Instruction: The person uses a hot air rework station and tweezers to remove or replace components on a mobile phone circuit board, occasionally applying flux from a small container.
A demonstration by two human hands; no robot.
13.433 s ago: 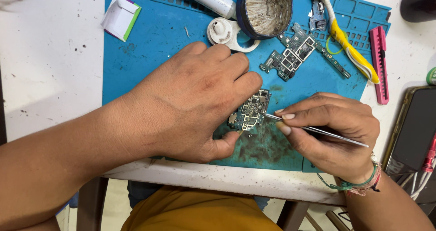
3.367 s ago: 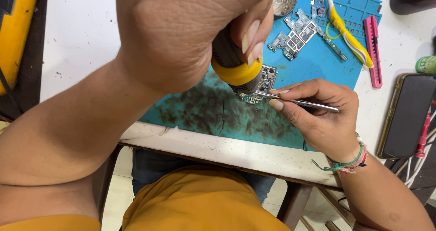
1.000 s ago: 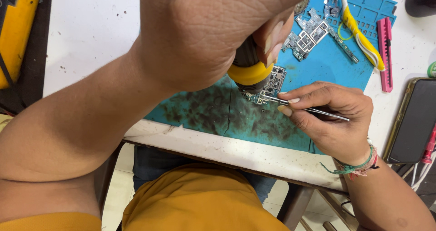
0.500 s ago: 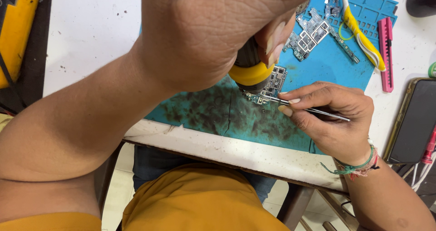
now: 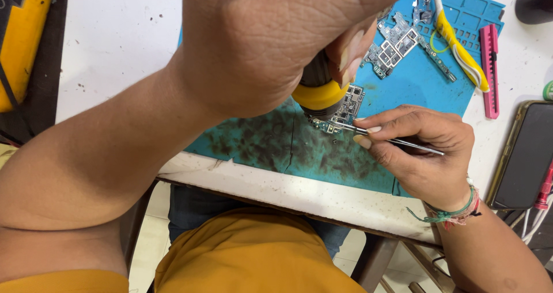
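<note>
Yellow-collared tool [image 5: 318, 91] in left hand [image 5: 276, 40], tweezers [image 5: 397, 142] on circuit board [image 5: 345, 109]

My work surface is a white table [image 5: 109, 40], its front edge worn and scuffed. Pale floor tiles [image 5: 151, 241] show below it at 6 o'clock. Table legs [image 5: 377, 264] descend at 5 o'clock. Lighting is bright and even.

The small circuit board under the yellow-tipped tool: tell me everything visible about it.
The circuit board is small and grey-green, crowded with tiny chips and metal shields. It lies flat on the stained part of the blue mat, near the table's front edge. The tool's yellow end, held by the left hand, hides its left part. Tweezers in the right hand reach its lower edge. A second board lies apart, farther back.
</note>
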